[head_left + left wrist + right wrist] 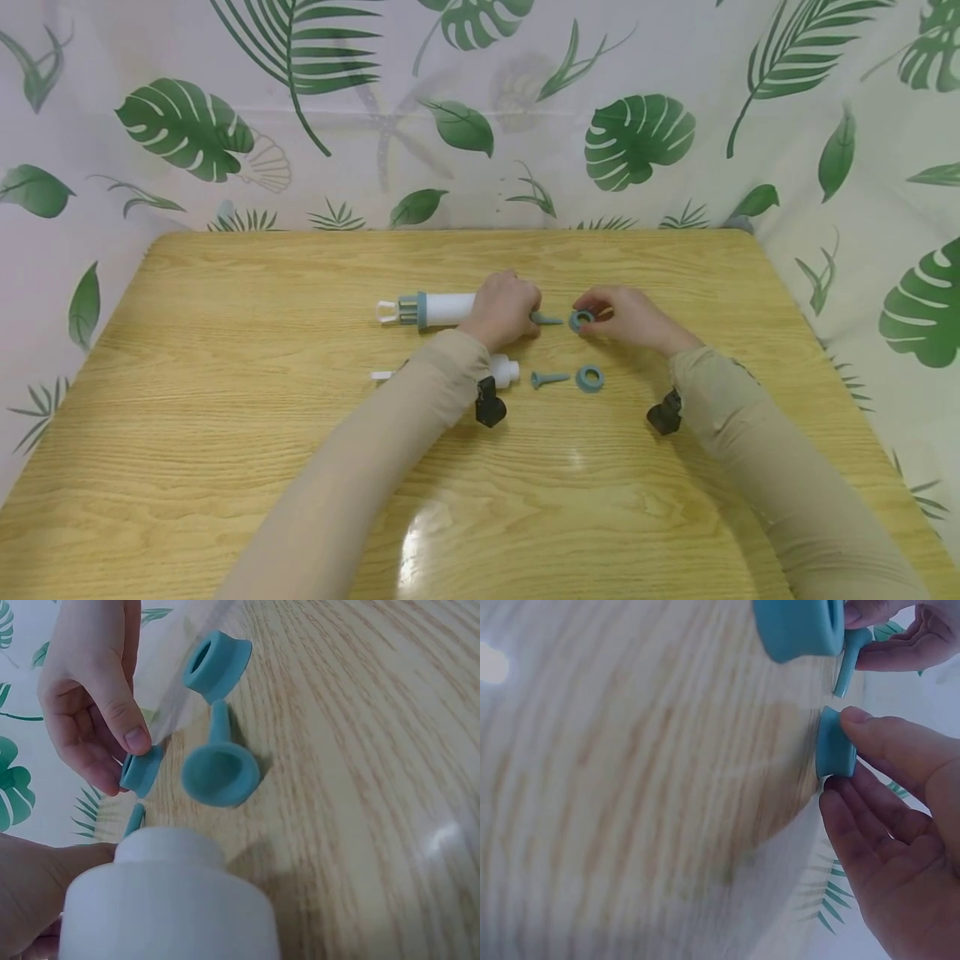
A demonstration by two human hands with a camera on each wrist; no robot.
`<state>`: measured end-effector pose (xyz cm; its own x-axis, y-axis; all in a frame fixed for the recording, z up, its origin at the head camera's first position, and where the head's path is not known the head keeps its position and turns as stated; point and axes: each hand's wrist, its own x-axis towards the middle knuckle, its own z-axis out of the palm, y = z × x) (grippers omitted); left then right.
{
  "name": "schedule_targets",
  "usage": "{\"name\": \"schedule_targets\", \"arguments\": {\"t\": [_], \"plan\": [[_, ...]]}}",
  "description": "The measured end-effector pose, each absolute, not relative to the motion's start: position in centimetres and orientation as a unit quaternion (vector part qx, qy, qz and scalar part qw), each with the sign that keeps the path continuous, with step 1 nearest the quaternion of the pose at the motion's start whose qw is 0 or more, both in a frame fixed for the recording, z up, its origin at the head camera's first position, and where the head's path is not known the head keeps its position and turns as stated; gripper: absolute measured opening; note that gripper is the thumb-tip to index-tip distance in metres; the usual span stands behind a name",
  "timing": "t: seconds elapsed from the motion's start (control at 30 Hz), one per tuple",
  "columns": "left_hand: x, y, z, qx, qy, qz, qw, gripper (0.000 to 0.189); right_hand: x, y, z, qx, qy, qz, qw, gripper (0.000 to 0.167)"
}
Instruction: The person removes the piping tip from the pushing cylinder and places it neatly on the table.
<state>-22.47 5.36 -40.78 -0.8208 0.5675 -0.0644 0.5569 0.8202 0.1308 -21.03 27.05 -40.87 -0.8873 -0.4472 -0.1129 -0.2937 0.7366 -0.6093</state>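
Observation:
My left hand (504, 310) pinches the wide end of a slim blue-green nozzle (547, 319) whose narrow tip points right. In the right wrist view, its thumb and fingers sit on either side of the nozzle's flared end (860, 637). Just right of that tip, my right hand (626, 317) holds a blue-green ring cap (581, 322) between thumb and fingertips, close over the table. Under and left of the left hand lies a white tube (448, 309) with a slotted blue-green collar and a white handle; its right end is hidden by the hand.
Nearer me lie a second nozzle (550, 379) and a second ring cap (590, 378). Beside them is a second white tube (504, 370), partly hidden by my left sleeve. The wooden table (225, 350) ends at a leaf-patterned cloth (517, 100) behind.

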Motion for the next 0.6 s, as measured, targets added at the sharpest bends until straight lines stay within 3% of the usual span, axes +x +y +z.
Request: {"name": "schedule_targets", "arguments": {"t": [0.27, 0.6], "plan": [[-22.1, 3.8, -39.4, 0.294, 0.949, 0.108, 0.036, 0.052, -20.5, 27.1, -40.1, -0.186, 0.923, -0.310, 0.132, 0.034], [-20.2, -2.5, -35.2, 0.258, 0.946, 0.193, -0.036, 0.045, -18.8, 28.1, -38.8, -0.176, 0.940, -0.279, 0.084, 0.033]]}}
